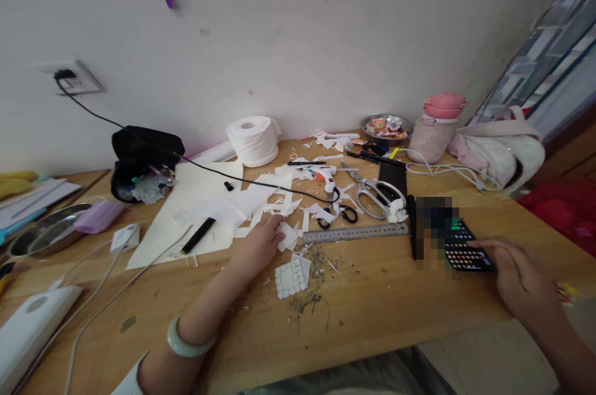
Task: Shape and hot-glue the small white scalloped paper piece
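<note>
My left hand (263, 241) rests on the table with its fingers curled against a crumpled piece of white tissue (287, 236); the palm side is hidden. Just in front of it lies a small white square piece with rounded bumps around its edge (289, 279), partly over a scrap of paper. My right hand (524, 280) is at the right, its index finger stretched out onto the lit screen of a phone (469, 253). A blurred patch covers part of the phone. Between the hands are a steel ruler (354, 233), large scissors (370, 196) and a hot glue gun (328, 179).
Paper scraps and dark shavings (310, 302) litter the middle. Behind stand a toilet roll (252, 141), a bowl of wrapped sweets (386, 128) and a pink bottle (433, 131). A black cord (223, 176) crosses the paper sheets. White cables (105, 283) run at left.
</note>
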Demonstrator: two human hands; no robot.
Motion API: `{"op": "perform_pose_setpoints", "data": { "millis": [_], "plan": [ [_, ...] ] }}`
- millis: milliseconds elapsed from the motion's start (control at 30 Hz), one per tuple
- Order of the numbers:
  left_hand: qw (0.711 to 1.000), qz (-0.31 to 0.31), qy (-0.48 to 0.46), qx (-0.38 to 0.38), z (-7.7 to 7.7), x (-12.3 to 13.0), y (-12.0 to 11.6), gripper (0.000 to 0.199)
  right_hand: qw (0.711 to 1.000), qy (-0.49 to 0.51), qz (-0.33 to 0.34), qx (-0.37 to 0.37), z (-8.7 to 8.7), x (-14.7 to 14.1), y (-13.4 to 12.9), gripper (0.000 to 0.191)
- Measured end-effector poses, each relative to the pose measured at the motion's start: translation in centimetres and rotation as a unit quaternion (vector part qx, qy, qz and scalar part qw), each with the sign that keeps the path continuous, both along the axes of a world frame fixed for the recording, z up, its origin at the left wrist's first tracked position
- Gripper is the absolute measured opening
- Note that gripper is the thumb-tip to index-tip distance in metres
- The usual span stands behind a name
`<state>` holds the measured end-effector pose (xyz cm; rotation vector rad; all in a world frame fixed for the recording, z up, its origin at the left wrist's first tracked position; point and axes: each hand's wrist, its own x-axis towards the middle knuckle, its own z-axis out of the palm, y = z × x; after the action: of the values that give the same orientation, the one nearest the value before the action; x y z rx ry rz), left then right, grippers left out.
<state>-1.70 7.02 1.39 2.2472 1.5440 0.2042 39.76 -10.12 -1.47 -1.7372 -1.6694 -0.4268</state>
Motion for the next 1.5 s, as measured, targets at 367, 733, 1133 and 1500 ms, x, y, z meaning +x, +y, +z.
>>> {"op": "perform_pose_setpoints", "data": {
  "millis": [367, 733, 1133, 1500],
  "plan": [
    [1.0, 0.008, 0.009, -0.001, 0.2, 0.1, -0.1, 0.028, 0.999, 0.02, -0.016, -0.021, -0.1, -0.1, 0.0, 0.031],
    [0.999, -0.034, -0.005, 0.038, -0.5, -0.1, 0.2, 0.031, 1.0, 0.022, -0.007, -0.018, -0.4, 0.0, -0.1, 0.03],
    [0.997, -0.035, 0.005, 0.071, -0.2, 0.0, -0.2, 0.011, 0.999, 0.026, -0.02, -0.032, -0.2, 0.0, -0.2, 0.03],
    [0.987, -0.081, 0.018, 0.134, -0.9, -0.1, -0.1, 0.018, 0.998, 0.034, -0.046, -0.015, -0.6, 0.2, -0.2, 0.029]
  ]
}}
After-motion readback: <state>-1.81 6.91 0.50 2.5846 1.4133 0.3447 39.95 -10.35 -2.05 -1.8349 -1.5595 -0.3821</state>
